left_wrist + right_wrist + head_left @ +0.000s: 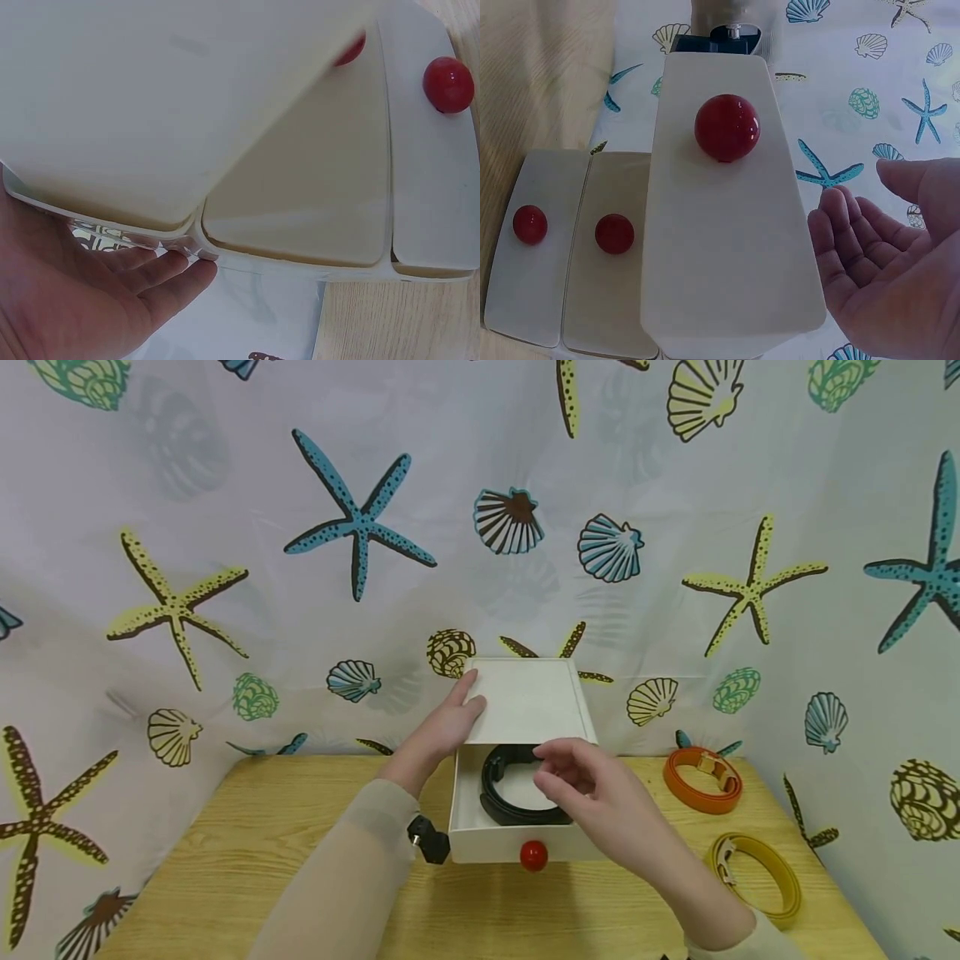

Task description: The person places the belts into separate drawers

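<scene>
A white drawer cabinet (528,702) stands in the middle of the table with its top drawer (487,846) pulled out; a red round knob (533,855) sits on the front. Inside lies a coiled black belt (492,802). My left hand (447,724) rests against the cabinet's left side, and its fingers (180,289) lie nearly straight along the wall in the left wrist view. Over the drawer's right side is my right hand (596,793), fingers loosely bent and holding nothing. It partly hides the belt in the head view.
On the right of the wooden table (300,827) lie a coiled orange belt (701,797) and a coiled yellow belt (783,881). Two lower drawers with red knobs (615,234) are closed. A patterned curtain (450,460) hangs behind.
</scene>
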Action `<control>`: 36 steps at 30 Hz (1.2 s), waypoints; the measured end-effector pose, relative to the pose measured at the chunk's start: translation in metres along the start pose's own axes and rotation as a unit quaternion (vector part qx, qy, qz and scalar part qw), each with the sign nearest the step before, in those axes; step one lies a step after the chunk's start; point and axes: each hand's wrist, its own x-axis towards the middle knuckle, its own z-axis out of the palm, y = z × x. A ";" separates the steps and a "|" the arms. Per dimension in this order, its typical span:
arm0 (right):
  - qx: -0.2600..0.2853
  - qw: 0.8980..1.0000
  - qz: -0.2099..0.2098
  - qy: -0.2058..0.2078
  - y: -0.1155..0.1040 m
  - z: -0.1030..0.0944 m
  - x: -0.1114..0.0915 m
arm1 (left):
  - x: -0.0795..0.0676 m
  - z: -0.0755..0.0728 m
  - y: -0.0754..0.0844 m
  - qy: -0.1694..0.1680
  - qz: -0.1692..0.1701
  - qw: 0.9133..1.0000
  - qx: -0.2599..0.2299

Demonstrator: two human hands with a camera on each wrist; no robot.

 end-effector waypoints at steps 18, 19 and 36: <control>0.070 0.996 0.041 -0.041 -0.001 0.001 -0.029 | -0.001 -0.001 0.000 -0.003 -0.003 1.000 -0.012; 0.072 0.996 0.040 -0.043 0.000 0.001 -0.030 | -0.001 -0.001 0.000 -0.004 -0.003 1.000 -0.013; 0.102 0.989 0.073 -0.072 0.009 0.008 -0.047 | -0.001 -0.001 -0.001 0.002 0.001 1.000 -0.012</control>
